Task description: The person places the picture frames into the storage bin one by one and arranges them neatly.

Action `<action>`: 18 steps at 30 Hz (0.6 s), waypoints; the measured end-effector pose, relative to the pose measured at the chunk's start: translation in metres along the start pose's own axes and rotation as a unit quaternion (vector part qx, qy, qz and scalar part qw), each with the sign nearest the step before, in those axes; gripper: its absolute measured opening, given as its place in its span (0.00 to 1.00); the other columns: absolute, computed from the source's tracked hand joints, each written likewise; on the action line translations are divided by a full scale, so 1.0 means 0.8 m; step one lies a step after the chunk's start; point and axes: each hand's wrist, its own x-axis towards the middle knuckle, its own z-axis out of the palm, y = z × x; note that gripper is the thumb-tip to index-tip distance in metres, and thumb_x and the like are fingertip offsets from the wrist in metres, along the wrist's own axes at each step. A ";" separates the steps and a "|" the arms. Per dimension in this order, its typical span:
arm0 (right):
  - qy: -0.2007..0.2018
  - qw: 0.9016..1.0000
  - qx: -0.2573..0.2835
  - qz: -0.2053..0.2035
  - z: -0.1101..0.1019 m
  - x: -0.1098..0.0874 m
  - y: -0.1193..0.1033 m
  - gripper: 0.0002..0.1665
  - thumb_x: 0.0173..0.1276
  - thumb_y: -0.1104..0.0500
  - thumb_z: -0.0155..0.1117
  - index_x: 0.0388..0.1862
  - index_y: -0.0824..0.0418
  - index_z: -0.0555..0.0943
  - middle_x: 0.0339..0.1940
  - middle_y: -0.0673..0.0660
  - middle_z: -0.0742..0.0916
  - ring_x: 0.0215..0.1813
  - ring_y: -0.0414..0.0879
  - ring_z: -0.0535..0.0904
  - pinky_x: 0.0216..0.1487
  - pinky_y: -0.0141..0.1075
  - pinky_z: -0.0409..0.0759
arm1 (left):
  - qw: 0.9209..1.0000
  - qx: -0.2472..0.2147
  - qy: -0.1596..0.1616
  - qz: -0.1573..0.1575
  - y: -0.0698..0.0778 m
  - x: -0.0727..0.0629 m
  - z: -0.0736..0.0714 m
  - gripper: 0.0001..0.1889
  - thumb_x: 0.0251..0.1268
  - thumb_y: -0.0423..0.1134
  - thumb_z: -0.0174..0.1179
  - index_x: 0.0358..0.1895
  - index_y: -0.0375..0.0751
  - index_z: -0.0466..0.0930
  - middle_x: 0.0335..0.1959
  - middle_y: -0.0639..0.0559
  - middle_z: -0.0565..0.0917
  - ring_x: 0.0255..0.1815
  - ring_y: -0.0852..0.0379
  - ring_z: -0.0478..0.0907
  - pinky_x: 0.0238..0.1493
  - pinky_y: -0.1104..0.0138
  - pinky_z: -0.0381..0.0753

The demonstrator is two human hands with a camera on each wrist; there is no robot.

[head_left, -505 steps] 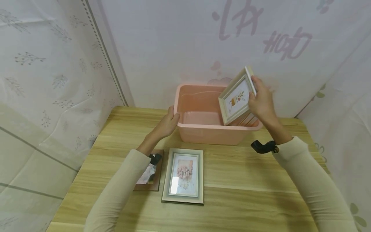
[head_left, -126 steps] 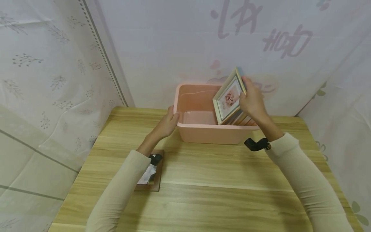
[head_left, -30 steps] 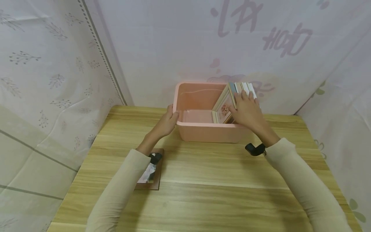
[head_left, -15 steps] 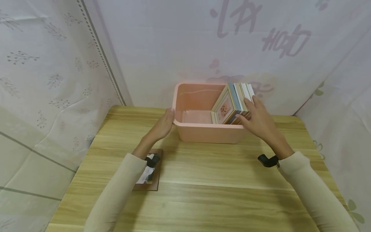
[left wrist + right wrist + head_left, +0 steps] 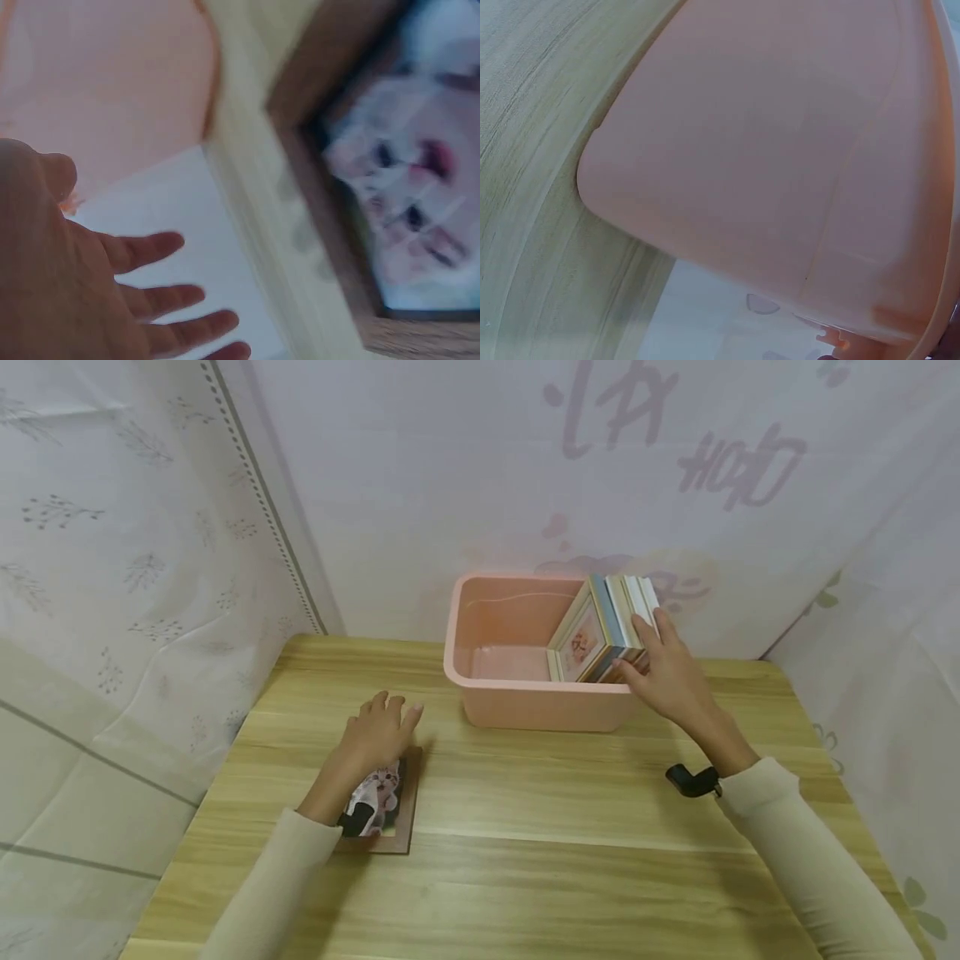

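Observation:
My left hand, fingers spread, hovers over a brown wooden picture frame with a kitten photo, lying at the left of the table. In the left wrist view that frame is to the right of the hand. My right hand rests at the right end of a pink plastic bin, thumb and fingers apart, touching the near end of a row of picture frames that leans inside. The front one shows a pink flower picture. In the right wrist view the bin wall hides nearly all of that hand.
The bin stands at the back of the wooden table, close to a pale printed curtain. More patterned cloth hangs at the left. The bin's inner floor shows left of the frames.
The flower-picture frame went into the bin. My right hand slid right along the frame tops. My left hand let go of the bin's left rim and moved down-left over the kitten frame.

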 end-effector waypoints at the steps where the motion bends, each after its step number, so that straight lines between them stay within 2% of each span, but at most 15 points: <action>1: 0.000 1.000 0.000 0.000 0.000 0.000 0.000 0.46 0.71 0.46 0.60 0.80 0.62 0.54 0.79 0.72 0.51 0.73 0.77 0.56 0.61 0.72 0.63 | 1.000 0.012 -0.002 -0.006 -0.003 -0.004 0.003 0.39 0.79 0.61 0.29 0.72 0.27 0.60 0.73 0.23 0.55 0.71 0.22 0.55 0.63 0.29 0.57; 4: 0.001 1.000 0.003 0.000 0.001 -0.001 0.000 0.46 0.72 0.46 0.60 0.80 0.61 0.54 0.79 0.72 0.51 0.72 0.77 0.56 0.61 0.72 0.63 | 0.999 0.038 -0.006 -0.018 -0.008 -0.015 0.010 0.41 0.78 0.62 0.33 0.73 0.26 0.58 0.74 0.23 0.52 0.71 0.21 0.54 0.61 0.28 0.58; 7: 0.004 1.000 0.005 -0.001 0.003 -0.001 0.002 0.46 0.71 0.46 0.60 0.80 0.61 0.54 0.79 0.72 0.51 0.72 0.78 0.57 0.61 0.72 0.63 | 0.998 0.060 -0.010 -0.027 -0.011 -0.025 0.017 0.41 0.77 0.63 0.36 0.71 0.26 0.59 0.72 0.24 0.56 0.66 0.21 0.60 0.58 0.28 0.62; 12: 0.010 1.000 0.006 -0.004 0.005 0.000 0.003 0.46 0.71 0.47 0.60 0.80 0.62 0.54 0.79 0.72 0.51 0.72 0.78 0.57 0.61 0.72 0.63 | 0.994 0.105 -0.008 -0.044 -0.015 -0.038 0.029 0.40 0.73 0.66 0.42 0.65 0.29 0.66 0.60 0.30 0.68 0.47 0.25 0.73 0.43 0.36 0.75; 14: 0.011 1.000 0.006 -0.004 0.005 0.000 0.003 0.46 0.71 0.47 0.61 0.80 0.62 0.54 0.79 0.73 0.51 0.72 0.78 0.56 0.61 0.72 0.62 | 0.990 0.127 -0.022 -0.058 -0.014 -0.043 0.033 0.41 0.71 0.68 0.42 0.65 0.30 0.66 0.57 0.31 0.69 0.42 0.27 0.74 0.36 0.38 0.77; 15: 0.012 1.000 0.006 -0.004 0.006 0.000 0.003 0.45 0.71 0.47 0.61 0.80 0.62 0.54 0.79 0.73 0.51 0.72 0.78 0.56 0.62 0.73 0.62 | 0.988 0.136 -0.033 -0.065 -0.013 -0.045 0.034 0.42 0.71 0.69 0.41 0.66 0.30 0.66 0.58 0.31 0.68 0.42 0.26 0.74 0.34 0.39 0.78; 18: 0.015 1.000 0.004 -0.005 0.007 0.001 0.005 0.45 0.71 0.47 0.61 0.79 0.61 0.55 0.79 0.73 0.52 0.72 0.78 0.57 0.61 0.73 0.62 | 0.984 0.141 -0.072 -0.080 -0.010 -0.050 0.038 0.44 0.71 0.69 0.41 0.71 0.32 0.61 0.67 0.27 0.64 0.49 0.20 0.72 0.33 0.38 0.79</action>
